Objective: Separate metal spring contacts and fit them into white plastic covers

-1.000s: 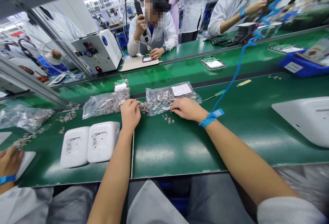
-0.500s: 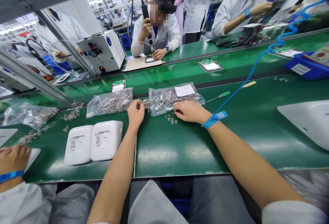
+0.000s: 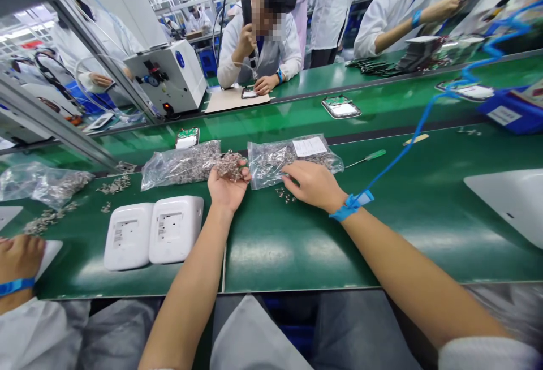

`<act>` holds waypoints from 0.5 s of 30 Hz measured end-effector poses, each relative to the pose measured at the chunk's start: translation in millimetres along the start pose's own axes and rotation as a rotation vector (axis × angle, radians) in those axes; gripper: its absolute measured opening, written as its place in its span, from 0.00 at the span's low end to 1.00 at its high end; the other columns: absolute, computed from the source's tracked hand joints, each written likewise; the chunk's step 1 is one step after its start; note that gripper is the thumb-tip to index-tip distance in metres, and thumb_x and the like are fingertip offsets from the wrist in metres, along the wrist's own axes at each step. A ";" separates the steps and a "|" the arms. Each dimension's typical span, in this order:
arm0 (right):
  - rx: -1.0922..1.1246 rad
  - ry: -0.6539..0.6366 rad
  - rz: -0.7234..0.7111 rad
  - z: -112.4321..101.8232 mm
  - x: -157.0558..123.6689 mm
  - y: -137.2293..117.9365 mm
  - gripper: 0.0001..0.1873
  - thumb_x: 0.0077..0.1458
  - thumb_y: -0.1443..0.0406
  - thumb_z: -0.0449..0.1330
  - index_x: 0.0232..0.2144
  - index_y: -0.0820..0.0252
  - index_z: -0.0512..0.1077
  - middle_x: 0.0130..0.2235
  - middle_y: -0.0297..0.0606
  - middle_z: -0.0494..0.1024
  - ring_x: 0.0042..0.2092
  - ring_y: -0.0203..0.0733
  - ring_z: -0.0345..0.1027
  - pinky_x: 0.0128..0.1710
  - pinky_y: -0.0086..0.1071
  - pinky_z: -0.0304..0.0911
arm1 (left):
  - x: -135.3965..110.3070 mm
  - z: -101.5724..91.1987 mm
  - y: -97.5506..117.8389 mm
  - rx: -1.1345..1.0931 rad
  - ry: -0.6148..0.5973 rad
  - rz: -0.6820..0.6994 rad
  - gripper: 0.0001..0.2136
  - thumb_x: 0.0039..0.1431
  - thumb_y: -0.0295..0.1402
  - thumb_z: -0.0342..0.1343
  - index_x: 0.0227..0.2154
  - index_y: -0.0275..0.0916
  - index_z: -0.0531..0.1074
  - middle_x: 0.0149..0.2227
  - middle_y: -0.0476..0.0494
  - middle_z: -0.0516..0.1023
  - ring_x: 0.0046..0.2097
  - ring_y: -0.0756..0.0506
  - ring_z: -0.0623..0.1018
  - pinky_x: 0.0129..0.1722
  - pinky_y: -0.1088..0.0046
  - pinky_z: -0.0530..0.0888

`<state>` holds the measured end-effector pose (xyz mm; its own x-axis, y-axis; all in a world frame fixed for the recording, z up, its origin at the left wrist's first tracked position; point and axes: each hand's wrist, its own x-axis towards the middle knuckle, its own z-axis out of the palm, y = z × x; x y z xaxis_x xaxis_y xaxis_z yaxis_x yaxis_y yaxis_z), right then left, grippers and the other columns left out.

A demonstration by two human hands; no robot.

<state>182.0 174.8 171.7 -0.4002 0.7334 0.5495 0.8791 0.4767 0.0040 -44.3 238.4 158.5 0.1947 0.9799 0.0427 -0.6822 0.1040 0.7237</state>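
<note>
My left hand (image 3: 229,190) is palm up with fingers curled round a heap of small silvery metal parts (image 3: 229,165). It is between two clear plastic bags full of similar parts: the left bag (image 3: 182,165) and the right bag (image 3: 275,158), which bears a white label. My right hand (image 3: 314,182), with a blue wrist strap (image 3: 352,205), hovers palm down at the right bag's front edge. Its fingers are bent and a little apart, and I see nothing in them. Loose metal parts (image 3: 285,194) lie on the green table just below its fingertips.
Two white plastic housings (image 3: 176,231) stand left of my forearm. A green-handled screwdriver (image 3: 375,155) lies right of the labelled bag. A blue coiled cord (image 3: 407,146) runs from my strap. Circuit-board units (image 3: 341,107) sit on the belt behind. A co-worker's hand (image 3: 19,257) rests far left.
My left hand has turned palm up and now holds a heap of metal parts. My right hand's fingers have opened slightly and lifted from the loose parts. The view has shifted a little.
</note>
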 end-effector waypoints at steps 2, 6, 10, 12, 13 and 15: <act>-0.015 -0.021 -0.052 1.6 -0.2 -6.0 0.15 0.68 0.63 0.50 0.39 0.62 0.76 0.34 0.43 0.79 0.37 0.44 0.71 0.34 0.36 0.56 | -2.5 0.9 -1.1 0.003 -0.046 -0.018 0.19 0.64 0.47 0.43 0.36 0.41 0.74 0.39 0.38 0.80 0.33 0.45 0.75 0.33 0.65 0.71; -0.015 -0.067 -0.096 4.6 -0.3 -11.9 0.15 0.69 0.63 0.50 0.39 0.62 0.75 0.34 0.43 0.78 0.36 0.44 0.69 0.34 0.36 0.57 | -6.6 2.5 -1.2 0.020 -0.093 -0.087 0.21 0.63 0.49 0.43 0.38 0.41 0.77 0.44 0.38 0.81 0.37 0.42 0.78 0.39 0.60 0.75; 0.013 -0.057 -0.105 6.6 -1.4 -18.4 0.15 0.69 0.63 0.49 0.38 0.61 0.75 0.34 0.43 0.78 0.36 0.45 0.70 0.35 0.37 0.59 | -13.1 9.8 -1.4 -0.019 -0.196 -0.173 0.26 0.65 0.54 0.41 0.41 0.39 0.77 0.47 0.36 0.81 0.42 0.40 0.80 0.44 0.58 0.76; 0.099 -0.034 -0.094 7.6 -2.3 -25.6 0.14 0.69 0.62 0.51 0.40 0.61 0.74 0.35 0.44 0.79 0.37 0.45 0.72 0.36 0.37 0.61 | -19.0 17.0 -3.5 -0.020 -0.269 -0.205 0.29 0.65 0.57 0.39 0.44 0.38 0.77 0.51 0.35 0.80 0.47 0.38 0.81 0.48 0.56 0.76; 0.165 -0.021 -0.066 8.3 -2.7 -29.8 0.12 0.68 0.61 0.53 0.42 0.61 0.73 0.36 0.44 0.80 0.37 0.46 0.72 0.36 0.37 0.63 | -22.5 21.2 -5.2 -0.009 -0.300 -0.220 0.31 0.65 0.58 0.39 0.45 0.38 0.76 0.53 0.34 0.80 0.50 0.36 0.80 0.50 0.54 0.76; 0.307 -0.002 0.021 10.8 -3.5 -37.3 0.13 0.65 0.59 0.58 0.47 0.61 0.71 0.40 0.43 0.80 0.39 0.46 0.74 0.38 0.37 0.66 | -29.3 29.2 -9.5 0.028 -0.354 -0.242 0.34 0.64 0.61 0.38 0.48 0.37 0.75 0.57 0.33 0.77 0.57 0.32 0.77 0.55 0.50 0.74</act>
<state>147.8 159.7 160.7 -0.3839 0.7452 0.5453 0.7679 0.5856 -0.2597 -23.0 203.8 170.5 0.5803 0.8083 0.0997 -0.5684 0.3143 0.7603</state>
